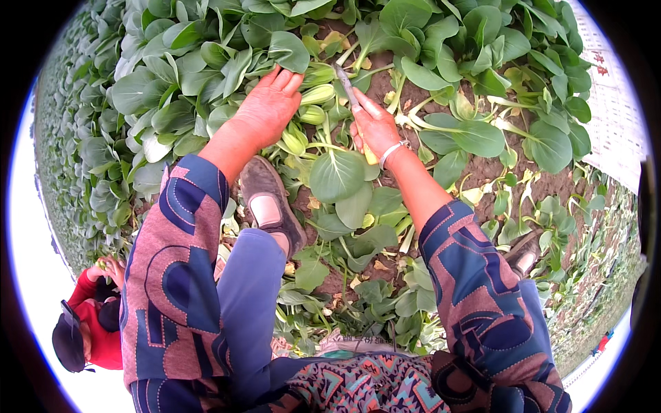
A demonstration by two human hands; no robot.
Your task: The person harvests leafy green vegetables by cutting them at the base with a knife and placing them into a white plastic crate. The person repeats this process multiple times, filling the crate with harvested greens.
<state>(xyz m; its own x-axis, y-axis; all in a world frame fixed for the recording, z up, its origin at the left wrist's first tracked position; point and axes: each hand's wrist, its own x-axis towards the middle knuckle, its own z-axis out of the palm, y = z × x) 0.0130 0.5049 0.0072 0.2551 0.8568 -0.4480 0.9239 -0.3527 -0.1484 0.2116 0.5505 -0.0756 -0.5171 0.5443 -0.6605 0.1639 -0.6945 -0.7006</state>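
My right hand grips a knife by its yellow handle. Its narrow, stained metal blade points up and left, the tip close to pale leaf stalks. At the left, my left hand lies back-up against cut bok choy heads, fingertips partly under a broad green leaf. Whether those fingers close on a plant is hidden. Several pale green bok choy bases lie in a row between my hands. Standing bok choy grows just beyond the blade.
Loose leaves and yellowed trimmings cover the brown soil. My shoes stand among them. Dense bok choy rows run along the left. A person in red is at the lower left. A white printed sheet lies at the right.
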